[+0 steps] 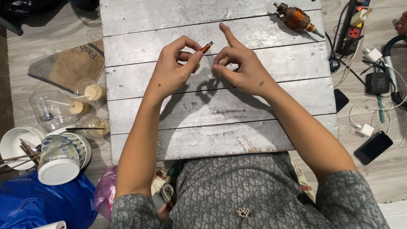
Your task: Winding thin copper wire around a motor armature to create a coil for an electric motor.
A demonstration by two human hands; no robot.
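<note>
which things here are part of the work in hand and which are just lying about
In hand: small coil pinched in left hand; right hand beside it; board.

Lying about: armature, power strip, phone, cups, bowls.

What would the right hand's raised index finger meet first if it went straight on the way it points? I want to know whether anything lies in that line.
The right hand points its index finger up and away across the grey plank board. That line looks free to the board's far edge; the motor armature lies off to the side. Depth is unclear.
</note>
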